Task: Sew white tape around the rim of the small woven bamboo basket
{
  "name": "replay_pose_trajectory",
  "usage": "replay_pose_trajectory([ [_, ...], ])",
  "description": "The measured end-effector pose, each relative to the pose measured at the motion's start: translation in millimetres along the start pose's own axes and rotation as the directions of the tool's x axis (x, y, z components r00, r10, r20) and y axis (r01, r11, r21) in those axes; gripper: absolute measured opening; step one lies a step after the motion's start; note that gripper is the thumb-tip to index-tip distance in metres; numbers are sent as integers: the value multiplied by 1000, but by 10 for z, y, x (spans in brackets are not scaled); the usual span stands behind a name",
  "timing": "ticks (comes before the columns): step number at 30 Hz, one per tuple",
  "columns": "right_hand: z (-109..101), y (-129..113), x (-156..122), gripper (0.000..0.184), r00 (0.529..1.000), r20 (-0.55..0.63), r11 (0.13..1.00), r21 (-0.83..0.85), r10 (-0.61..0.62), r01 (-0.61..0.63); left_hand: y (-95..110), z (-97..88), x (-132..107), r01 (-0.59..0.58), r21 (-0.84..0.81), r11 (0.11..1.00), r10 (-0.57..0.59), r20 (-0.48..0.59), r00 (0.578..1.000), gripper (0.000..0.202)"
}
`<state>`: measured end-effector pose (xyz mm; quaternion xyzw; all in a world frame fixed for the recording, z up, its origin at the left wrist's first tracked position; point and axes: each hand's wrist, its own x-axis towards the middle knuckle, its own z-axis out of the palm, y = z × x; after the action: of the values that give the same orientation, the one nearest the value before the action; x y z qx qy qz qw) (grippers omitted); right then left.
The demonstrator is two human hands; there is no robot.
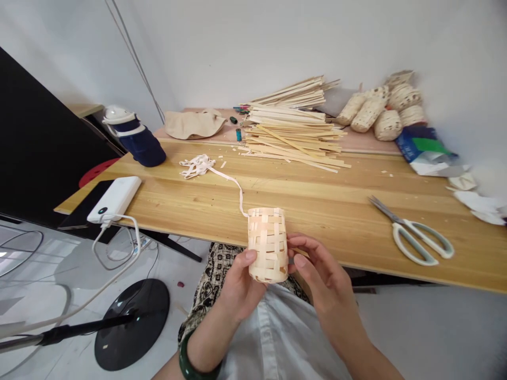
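Note:
My left hand (242, 282) is closed around the lower left side of a small cylindrical basket (268, 245) woven from pale flat strips. The thumb presses on the basket's front, and the other fingers are hidden behind it. At the basket's right side is my right hand (327, 277), its thumb and fingers apart and the fingertips beside the weave. Whether those fingertips touch the basket is hard to tell. A narrow pale ribbon (237, 184) runs from the basket's top left rim to a loose tangled heap (197, 166) on the wooden table (325, 198).
Scissors (412, 232) lie at the right. Bundles of flat strips (293, 140), a teal thread spool (238, 135), beige cloth (194, 124) and several woven baskets (366, 113) are at the back. A blue bottle (137, 137) and white power bank (114, 198) are left.

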<state>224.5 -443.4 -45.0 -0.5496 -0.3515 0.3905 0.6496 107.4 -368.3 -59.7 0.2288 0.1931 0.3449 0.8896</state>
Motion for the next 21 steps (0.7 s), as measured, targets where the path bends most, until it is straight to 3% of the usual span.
replay_pose_trajectory([
  [2,-16,5,3,22,999,-5,999,-38,-33,33,8,9,-1,-13,26,1000,13,-2,1000,56],
  [5,-30,-6,19,26,982,14,963,-196,-187,186,22,3,-6,-4,12,1000,4,-9,1000,57],
  [8,-27,-23,35,31,936,97,855,-384,-338,349,22,-25,-5,27,-27,999,-27,-7,1000,49],
  [11,-12,-40,45,34,900,183,761,-484,-395,432,10,-53,0,41,-72,997,-40,11,999,43],
  [14,1,-56,51,37,872,208,693,-538,-443,480,2,-53,-3,52,-84,995,-49,44,998,44],
  [21,-8,-69,59,38,873,176,671,-576,-456,467,-4,-15,-19,57,-60,997,-52,82,995,41],
])
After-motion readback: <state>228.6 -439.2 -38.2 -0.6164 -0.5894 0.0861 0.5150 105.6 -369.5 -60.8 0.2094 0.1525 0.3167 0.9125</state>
